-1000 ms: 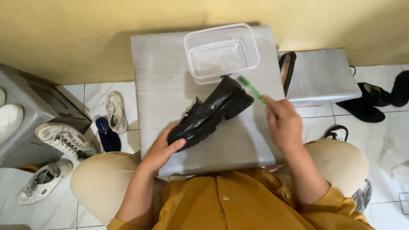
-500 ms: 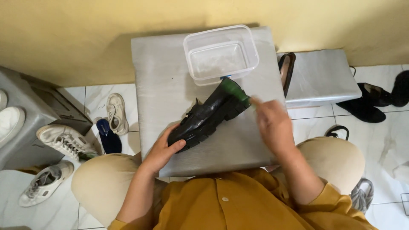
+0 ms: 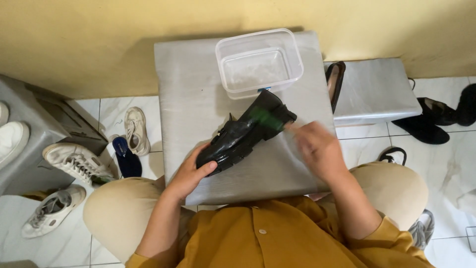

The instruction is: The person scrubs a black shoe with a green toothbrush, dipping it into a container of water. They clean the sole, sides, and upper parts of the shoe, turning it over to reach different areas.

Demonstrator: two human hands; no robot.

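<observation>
Here we are mid-scrub: our left hand (image 3: 191, 173) clasps the black shoe (image 3: 243, 135) at frame centre, our blurred right hand (image 3: 317, 149) pinching a green brush (image 3: 265, 118) against its heel; next, probably steady strokes.

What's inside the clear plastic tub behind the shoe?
The clear plastic tub shows no solid items, only a whitish wet-looking film on its floor. The black shoe covers its near bottom edge; a small blue bit peeks out there.
</observation>
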